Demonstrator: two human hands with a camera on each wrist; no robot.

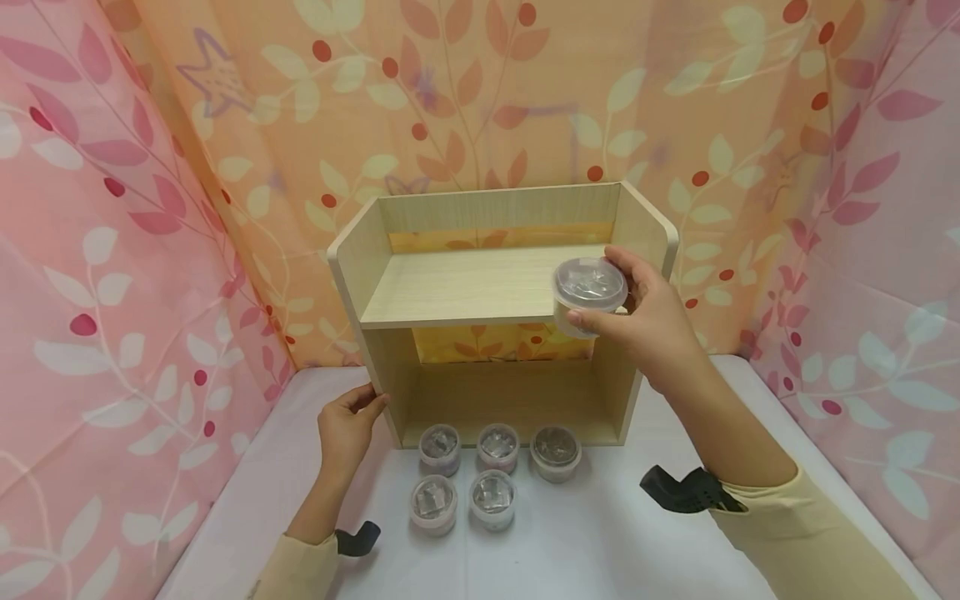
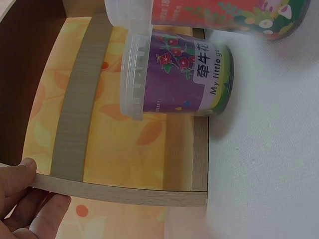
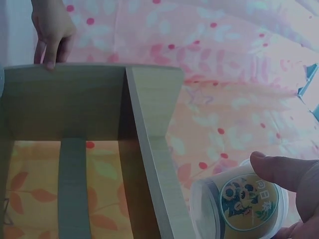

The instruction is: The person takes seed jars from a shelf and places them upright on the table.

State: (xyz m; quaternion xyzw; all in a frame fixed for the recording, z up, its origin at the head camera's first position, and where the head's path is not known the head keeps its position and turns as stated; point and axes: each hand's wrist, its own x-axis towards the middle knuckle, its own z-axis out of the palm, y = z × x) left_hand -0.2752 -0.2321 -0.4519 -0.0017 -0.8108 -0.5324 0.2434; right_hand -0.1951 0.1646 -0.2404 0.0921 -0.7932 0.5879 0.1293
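My right hand (image 1: 660,333) grips a clear lidded plastic tub (image 1: 590,287) in front of the upper board of a pale wooden shelf (image 1: 465,287). In the right wrist view that tub (image 3: 247,204) lies sideways to the camera and bears a sunflower label. Low on the shelf's left side panel, the left hand (image 1: 347,427) pinches the front edge between thumb and fingers. Several similar tubs stand in two rows before the shelf, among them a purple-labelled tub (image 2: 174,74) and a red-labelled tub (image 2: 214,15). A darker-topped tub (image 1: 556,454) ends the back row on the right.
The shelf's lower compartment (image 1: 510,396) has an open back. A white cloth (image 1: 585,550) covers the table. Orange patterned fabric (image 1: 480,92) hangs behind, with pink fabric (image 1: 112,292) at the sides. Each wrist carries a black mount (image 1: 690,490).
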